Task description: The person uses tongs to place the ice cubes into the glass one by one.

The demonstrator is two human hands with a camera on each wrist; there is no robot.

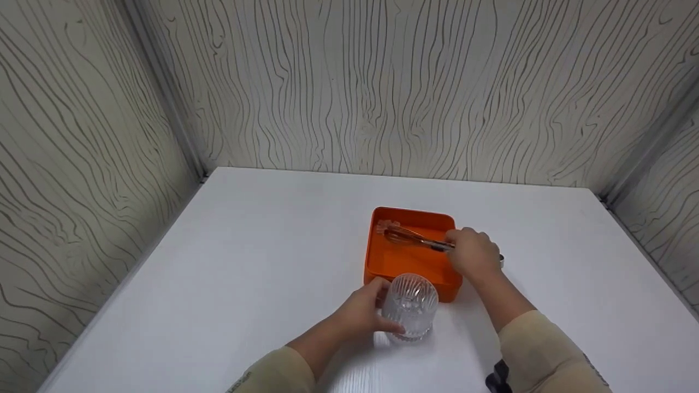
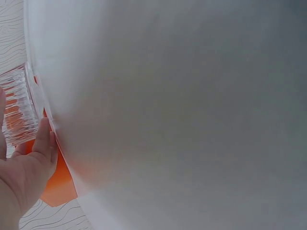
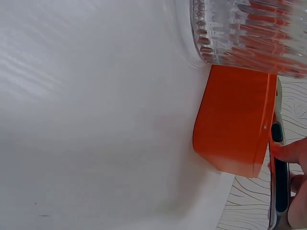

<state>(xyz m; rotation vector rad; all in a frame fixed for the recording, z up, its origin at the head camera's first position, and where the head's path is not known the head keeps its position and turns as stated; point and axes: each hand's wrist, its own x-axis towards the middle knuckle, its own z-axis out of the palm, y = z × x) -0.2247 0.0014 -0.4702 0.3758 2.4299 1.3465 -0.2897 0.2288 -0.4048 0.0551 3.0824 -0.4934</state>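
right hand (image 1: 474, 252) grips tongs (image 1: 434, 244) over orange box (image 1: 393, 261) | long axis runs left and away, tips by clear pieces (image 1: 382, 225), pinch unclear | left hand (image 1: 357, 311) wraps glass (image 1: 413, 305) just nearside of box, tips pointing away from glass

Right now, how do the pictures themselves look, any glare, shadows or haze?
Head view: soft light, a faint shadow below the left hand; left wrist view: the table hazy, darker toward the right, with an orange tint beside the box; right wrist view: streaky glare at upper left, soft shadow beside the box.
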